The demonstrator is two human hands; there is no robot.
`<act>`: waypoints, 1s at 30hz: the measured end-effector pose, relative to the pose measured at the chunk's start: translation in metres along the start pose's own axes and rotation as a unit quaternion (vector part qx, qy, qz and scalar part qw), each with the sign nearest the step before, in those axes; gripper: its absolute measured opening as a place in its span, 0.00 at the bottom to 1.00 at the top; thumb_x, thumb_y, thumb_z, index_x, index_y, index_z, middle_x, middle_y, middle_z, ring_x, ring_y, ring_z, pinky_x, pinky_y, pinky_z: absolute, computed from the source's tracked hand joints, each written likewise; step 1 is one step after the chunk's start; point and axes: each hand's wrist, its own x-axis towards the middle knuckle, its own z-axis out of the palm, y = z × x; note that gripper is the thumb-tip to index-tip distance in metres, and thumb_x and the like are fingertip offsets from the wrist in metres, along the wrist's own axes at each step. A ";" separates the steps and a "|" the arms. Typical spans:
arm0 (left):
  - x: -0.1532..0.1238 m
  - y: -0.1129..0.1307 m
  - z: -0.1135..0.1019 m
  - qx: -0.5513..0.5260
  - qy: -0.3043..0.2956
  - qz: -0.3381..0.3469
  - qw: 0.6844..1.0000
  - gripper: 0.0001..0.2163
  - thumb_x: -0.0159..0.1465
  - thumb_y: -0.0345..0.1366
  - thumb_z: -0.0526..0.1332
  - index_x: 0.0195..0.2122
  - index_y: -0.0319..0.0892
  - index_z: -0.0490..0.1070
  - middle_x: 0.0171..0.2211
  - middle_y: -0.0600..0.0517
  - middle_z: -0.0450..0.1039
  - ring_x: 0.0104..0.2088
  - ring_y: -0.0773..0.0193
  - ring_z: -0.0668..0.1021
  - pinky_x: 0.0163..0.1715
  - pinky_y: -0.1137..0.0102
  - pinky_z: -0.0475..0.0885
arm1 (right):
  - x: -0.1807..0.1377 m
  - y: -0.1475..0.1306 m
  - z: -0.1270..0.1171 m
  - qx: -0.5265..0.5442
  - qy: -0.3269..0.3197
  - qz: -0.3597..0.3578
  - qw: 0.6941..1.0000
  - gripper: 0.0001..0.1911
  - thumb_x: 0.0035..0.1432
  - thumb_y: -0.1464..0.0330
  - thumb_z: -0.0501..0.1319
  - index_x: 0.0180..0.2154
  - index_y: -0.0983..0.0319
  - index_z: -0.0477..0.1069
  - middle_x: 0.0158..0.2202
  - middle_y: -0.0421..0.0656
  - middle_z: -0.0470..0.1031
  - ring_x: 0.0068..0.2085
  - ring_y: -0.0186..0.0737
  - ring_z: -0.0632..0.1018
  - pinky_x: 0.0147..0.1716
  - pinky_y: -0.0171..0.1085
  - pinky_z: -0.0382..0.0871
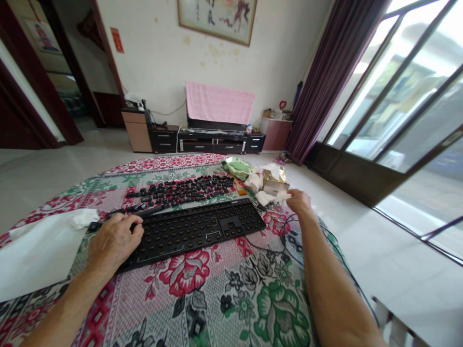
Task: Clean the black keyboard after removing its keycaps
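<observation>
A black keyboard frame (202, 229) with its keycaps taken off lies across a floral-clothed table (224, 289). Several loose black keycaps (184, 189) are spread in rows just behind it. My left hand (114, 241) rests on the keyboard's left end, fingers curled down over its edge. My right hand (298, 200) reaches to the far right of the keyboard, its fingers closed on a white tissue (278, 196) from a crumpled pile.
White paper (36, 253) lies at the left with a crumpled tissue (83, 218) on it. A green packet (238, 167) and a gold box (274, 176) sit behind the tissue pile. The keyboard cable (278, 241) loops at the right. A TV stand and glass doors lie beyond.
</observation>
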 end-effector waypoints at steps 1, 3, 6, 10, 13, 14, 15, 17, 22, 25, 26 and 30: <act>0.000 0.000 0.000 0.000 -0.001 -0.004 1.000 0.13 0.60 0.39 0.49 0.37 0.46 0.73 0.32 0.51 0.65 0.34 0.62 0.72 0.36 0.71 0.65 | 0.000 -0.001 -0.003 0.001 0.002 0.002 1.000 0.26 0.41 0.78 0.58 0.46 0.65 0.74 0.41 0.51 0.77 0.43 0.45 0.76 0.42 0.34 0.66; 0.000 0.001 -0.001 -0.001 -0.005 -0.012 1.000 0.13 0.60 0.39 0.49 0.37 0.46 0.73 0.33 0.51 0.65 0.34 0.61 0.72 0.36 0.70 0.65 | -0.001 -0.004 -0.011 0.009 0.011 0.004 1.000 0.23 0.44 0.75 0.58 0.45 0.64 0.75 0.39 0.50 0.77 0.39 0.43 0.76 0.38 0.34 0.66; 0.001 0.000 0.000 -0.004 -0.008 -0.009 1.000 0.13 0.60 0.39 0.49 0.37 0.46 0.73 0.32 0.51 0.65 0.35 0.61 0.72 0.37 0.70 0.65 | -0.005 -0.012 -0.021 0.044 0.021 -0.014 0.999 0.19 0.46 0.69 0.58 0.41 0.65 0.77 0.31 0.48 0.78 0.32 0.41 0.76 0.31 0.34 0.65; 0.001 -0.003 0.002 -0.009 -0.001 0.010 1.000 0.13 0.60 0.39 0.49 0.37 0.45 0.73 0.31 0.50 0.65 0.35 0.60 0.72 0.38 0.69 0.66 | -0.012 -0.023 -0.029 0.122 0.008 -0.073 0.990 0.19 0.45 0.62 0.59 0.37 0.65 0.78 0.21 0.42 0.72 0.24 0.36 0.71 0.24 0.33 0.60; 0.000 -0.002 0.002 -0.015 0.002 0.011 1.000 0.13 0.60 0.39 0.49 0.36 0.45 0.73 0.31 0.50 0.65 0.34 0.60 0.72 0.38 0.69 0.66 | -0.018 -0.036 -0.027 0.170 -0.024 -0.123 0.977 0.17 0.44 0.63 0.59 0.34 0.66 0.77 0.19 0.39 0.69 0.22 0.33 0.67 0.22 0.33 0.58; 0.000 -0.002 0.001 -0.017 0.002 0.008 1.000 0.14 0.60 0.39 0.49 0.36 0.45 0.73 0.32 0.50 0.65 0.35 0.60 0.72 0.38 0.69 0.66 | -0.022 -0.042 -0.025 0.187 -0.043 -0.151 0.970 0.16 0.43 0.65 0.58 0.33 0.65 0.77 0.19 0.38 0.69 0.22 0.33 0.67 0.22 0.32 0.58; 0.000 -0.001 0.000 -0.018 0.001 0.004 1.000 0.14 0.60 0.39 0.49 0.36 0.45 0.73 0.32 0.50 0.65 0.35 0.60 0.72 0.38 0.69 0.66 | -0.026 -0.049 -0.021 0.208 -0.068 -0.192 0.957 0.14 0.43 0.67 0.57 0.32 0.65 0.76 0.20 0.38 0.69 0.22 0.32 0.67 0.23 0.32 0.58; -0.001 0.001 -0.002 -0.018 -0.002 -0.005 1.000 0.14 0.60 0.39 0.48 0.36 0.45 0.73 0.32 0.49 0.65 0.36 0.60 0.72 0.37 0.69 0.66 | -0.038 -0.065 -0.010 0.247 -0.133 -0.292 0.914 0.14 0.41 0.72 0.56 0.31 0.65 0.75 0.23 0.38 0.71 0.24 0.31 0.67 0.25 0.31 0.60; -0.001 0.002 -0.003 -0.019 -0.010 -0.015 1.000 0.14 0.60 0.40 0.48 0.37 0.45 0.73 0.33 0.50 0.67 0.36 0.61 0.72 0.36 0.70 0.66 | -0.079 -0.104 0.028 0.262 -0.159 -0.434 0.847 0.12 0.43 0.75 0.54 0.31 0.64 0.73 0.24 0.37 0.71 0.25 0.31 0.68 0.26 0.30 0.60; -0.002 0.003 -0.003 -0.019 -0.015 -0.022 0.999 0.14 0.60 0.40 0.49 0.37 0.46 0.73 0.34 0.50 0.67 0.37 0.61 0.72 0.35 0.71 0.66 | -0.095 -0.115 0.041 0.212 -0.119 -0.498 0.832 0.13 0.42 0.79 0.54 0.30 0.65 0.74 0.28 0.42 0.74 0.30 0.35 0.71 0.33 0.33 0.63; -0.002 0.003 -0.003 -0.020 -0.015 -0.023 0.999 0.14 0.60 0.40 0.49 0.37 0.46 0.73 0.35 0.50 0.67 0.37 0.61 0.72 0.35 0.71 0.66 | -0.098 -0.116 0.041 0.193 -0.119 -0.521 0.823 0.14 0.41 0.81 0.53 0.30 0.65 0.74 0.31 0.44 0.75 0.33 0.36 0.72 0.36 0.34 0.63; -0.002 0.005 -0.006 -0.020 -0.017 -0.022 0.999 0.14 0.60 0.40 0.48 0.37 0.46 0.73 0.35 0.49 0.67 0.38 0.61 0.72 0.35 0.70 0.66 | -0.104 -0.115 0.028 0.137 -0.162 -0.554 0.805 0.12 0.47 0.77 0.55 0.33 0.64 0.75 0.38 0.47 0.74 0.40 0.39 0.73 0.42 0.36 0.63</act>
